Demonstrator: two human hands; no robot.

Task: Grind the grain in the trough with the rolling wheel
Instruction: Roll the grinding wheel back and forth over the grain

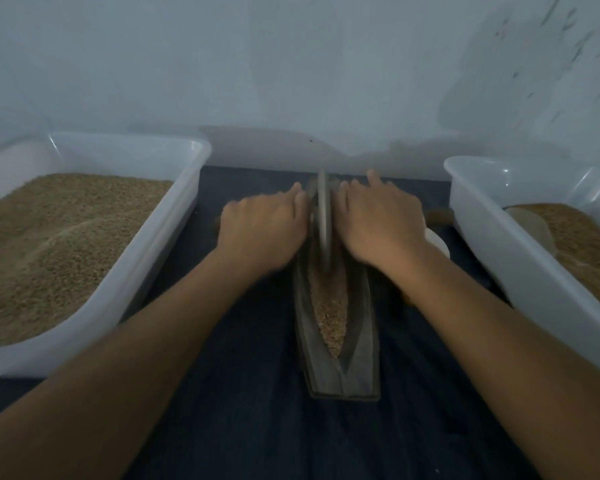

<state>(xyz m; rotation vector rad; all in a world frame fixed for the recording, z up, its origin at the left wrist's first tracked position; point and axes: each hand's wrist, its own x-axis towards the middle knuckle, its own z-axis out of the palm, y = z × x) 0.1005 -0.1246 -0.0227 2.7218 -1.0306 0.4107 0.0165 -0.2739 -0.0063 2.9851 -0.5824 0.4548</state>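
A grey boat-shaped trough [359, 362] lies lengthwise on the dark cloth in front of me. Brown grain [329, 306] fills its groove. The rolling wheel [323, 209], a thin grey disc, stands upright in the far part of the trough. My left hand [260, 230] lies palm down on the wheel's axle handle on the left, fingers reaching forward beside the disc; it is motion-blurred. My right hand [381, 223] presses the same way on the right side. The brown end of the right handle [439, 215] sticks out past my right hand. The handle under my palms is hidden.
A large white tub [142, 268] of grain stands on the left. Another white tub [492, 244] on the right holds grain and a pale scoop [530, 226]. A white rounded object [439, 242] lies beside my right wrist. A pale wall rises right behind the trough.
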